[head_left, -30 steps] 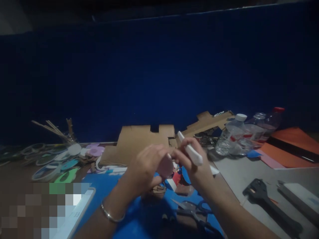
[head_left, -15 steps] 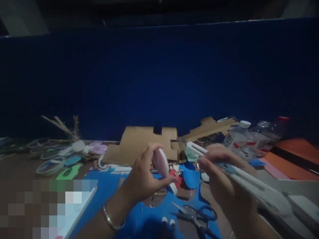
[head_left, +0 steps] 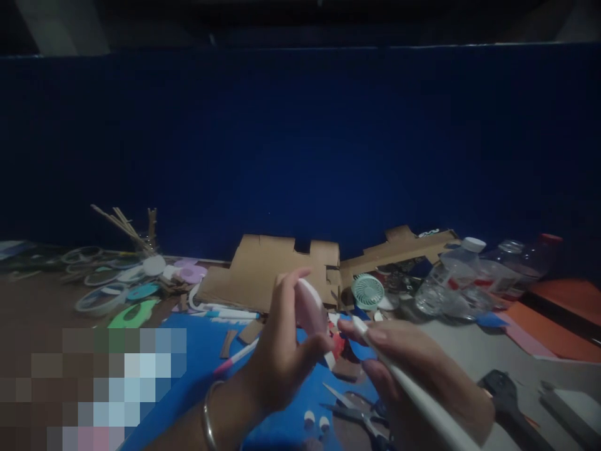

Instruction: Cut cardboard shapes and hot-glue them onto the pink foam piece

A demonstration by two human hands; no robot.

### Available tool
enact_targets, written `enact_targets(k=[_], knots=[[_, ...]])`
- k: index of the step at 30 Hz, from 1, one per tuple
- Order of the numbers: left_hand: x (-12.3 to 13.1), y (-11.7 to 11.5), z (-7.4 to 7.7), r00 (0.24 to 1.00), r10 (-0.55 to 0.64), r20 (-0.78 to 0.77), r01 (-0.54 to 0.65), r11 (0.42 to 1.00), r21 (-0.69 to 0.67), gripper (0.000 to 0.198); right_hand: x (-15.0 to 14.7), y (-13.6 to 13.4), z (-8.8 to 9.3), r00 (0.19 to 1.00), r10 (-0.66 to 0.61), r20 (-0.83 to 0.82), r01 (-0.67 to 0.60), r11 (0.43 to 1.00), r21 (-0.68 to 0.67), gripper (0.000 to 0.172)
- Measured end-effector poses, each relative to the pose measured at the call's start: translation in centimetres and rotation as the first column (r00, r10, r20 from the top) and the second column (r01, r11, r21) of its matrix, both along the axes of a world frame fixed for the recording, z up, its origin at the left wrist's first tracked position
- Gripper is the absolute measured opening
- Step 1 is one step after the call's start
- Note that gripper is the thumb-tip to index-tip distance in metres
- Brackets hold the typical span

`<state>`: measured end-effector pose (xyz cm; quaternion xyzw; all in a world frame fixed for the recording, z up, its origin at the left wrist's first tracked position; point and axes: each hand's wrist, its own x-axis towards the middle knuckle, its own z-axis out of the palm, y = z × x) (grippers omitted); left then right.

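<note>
Between the thumb and fingers of my left hand (head_left: pixel 282 347) is a thin, pale, round disc (head_left: pixel 312 307), tilted on edge with its white rim upward. My right hand (head_left: pixel 422 369) is closed around a long white utility knife (head_left: pixel 399 376), whose front end points toward the disc but stands apart from it. Below the hands, scissors with dark handles (head_left: pixel 359 410) lie on a blue sheet (head_left: pixel 282 432), close to two small white-capped pieces (head_left: pixel 315 419). Red and blue scraps lie behind the hands, partly hidden.
Cut cardboard (head_left: pixel 267 269) stands at the back before a dark blue partition (head_left: pixel 300 138). A mint-green fan (head_left: pixel 368 290) and clear plastic bottles (head_left: pixel 462 275) are to the right, beside orange sheets (head_left: pixel 558 316). Tape rolls (head_left: pixel 101 297) and a green piece (head_left: pixel 134 313) lie left.
My right hand has moved down and turned the utility knife, bringing its front end nearer the disc. My left hand still holds the disc. The view has shifted slightly, uncovering the fan.
</note>
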<state>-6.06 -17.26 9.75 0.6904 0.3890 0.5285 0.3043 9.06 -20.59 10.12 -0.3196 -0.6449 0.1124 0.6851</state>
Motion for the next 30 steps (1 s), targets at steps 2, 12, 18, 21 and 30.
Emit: enact_targets(k=[2,12,18,21,30], knots=[[0.0,0.2,0.1,1.000,-0.009,-0.013,0.010,0.998,0.056,0.048,0.1,0.1,0.1,0.998,0.047,-0.037,-0.048,0.999,-0.007,0.020],[-0.7,0.9,1.3,1.000,-0.006,0.018,0.009,0.981,-0.195,0.023,3.1,2.2,1.9,0.900,0.318,-0.298,-0.407,0.857,-0.317,0.013],[-0.8,0.9,1.3,1.000,0.011,0.014,-0.007,0.966,-0.259,0.023,3.0,2.8,1.7,0.883,0.297,-0.365,-0.426,0.833,-0.353,0.011],[-0.8,0.8,1.5,1.000,0.019,-0.005,-0.020,0.970,-0.241,0.019,3.0,2.7,1.2,0.895,0.294,-0.336,-0.407,0.846,-0.344,0.011],[-0.7,0.4,2.1,1.000,0.000,0.016,0.003,0.978,-0.209,0.013,3.1,2.1,2.3,0.897,0.301,-0.325,-0.423,0.799,-0.428,0.013]])
